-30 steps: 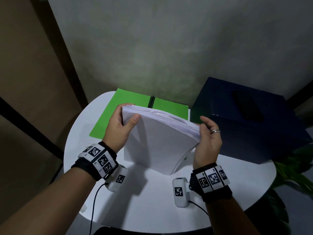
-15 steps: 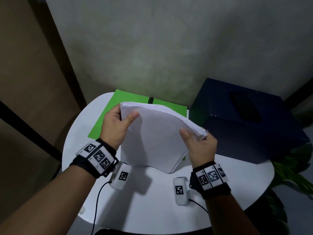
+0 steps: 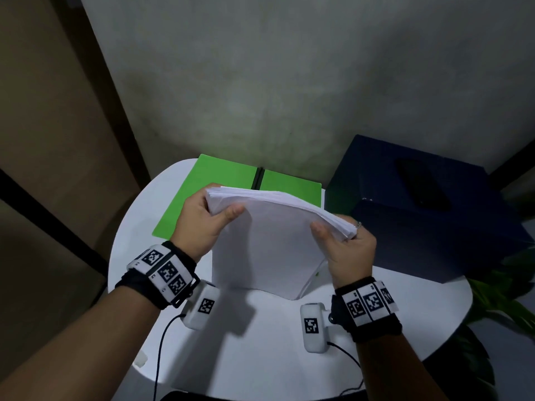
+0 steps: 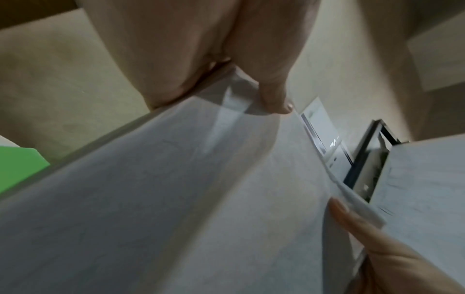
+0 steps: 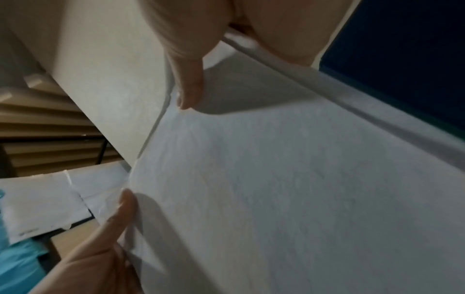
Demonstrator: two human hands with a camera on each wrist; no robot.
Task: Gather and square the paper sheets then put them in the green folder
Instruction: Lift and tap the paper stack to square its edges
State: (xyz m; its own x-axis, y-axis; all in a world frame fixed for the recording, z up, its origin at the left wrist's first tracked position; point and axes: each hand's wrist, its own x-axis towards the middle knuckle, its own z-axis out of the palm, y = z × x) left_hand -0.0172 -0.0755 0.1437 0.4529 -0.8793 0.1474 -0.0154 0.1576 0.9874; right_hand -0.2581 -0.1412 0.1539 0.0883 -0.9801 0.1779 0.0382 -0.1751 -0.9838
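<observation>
A thick stack of white paper sheets [image 3: 272,244] stands on its lower edge on the round white table [image 3: 260,357], bowed toward me. My left hand [image 3: 202,221] grips its upper left corner, thumb on the near face. My right hand [image 3: 344,247] grips the upper right corner, thumb in front. In the left wrist view the stack [image 4: 163,199] fills the frame under my left thumb [image 4: 274,95]. The right wrist view shows the paper stack [image 5: 289,189] beneath my right thumb [image 5: 188,87]. The green folder [image 3: 202,198] lies open and flat behind the stack.
A large dark blue box [image 3: 428,209] stands at the table's right, close to my right hand, with a dark flat object [image 3: 422,183] on top. Green plant leaves [image 3: 500,299] show at the lower right. A wall rises behind the table.
My right hand shifted from holding the stack's right edge with fingers up to gripping the top right corner, thumb in front. The stack dropped slightly and stays upright on the table.
</observation>
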